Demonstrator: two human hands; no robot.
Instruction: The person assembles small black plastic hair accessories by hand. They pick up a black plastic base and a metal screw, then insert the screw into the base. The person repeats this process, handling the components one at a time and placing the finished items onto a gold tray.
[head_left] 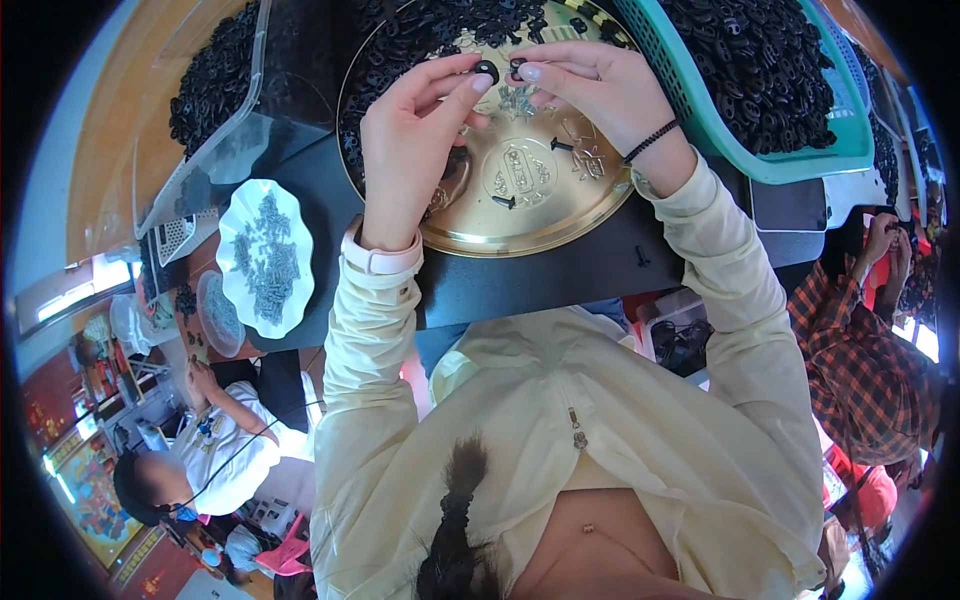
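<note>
Over a round golden tray (480, 238), my left hand (415, 130) pinches a small black rounded plastic part (486, 71) between thumb and fingertips. A short gap away, my right hand (615, 95) grips another small black plastic piece (517, 68) in the same manner; its exact kind is too small to tell. Beneath the hands, two black pin-like pieces (562, 145) lie loose on the tray. Many black plastic parts (500, 22) are heaped along the tray's far and left sides.
A green basket (740, 165) full of black parts stands at the right. On the left are a white scalloped dish (235, 210) of small metallic pieces and a clear bin (185, 180) with black parts. Co-workers sit at left (230, 450) and right (860, 350).
</note>
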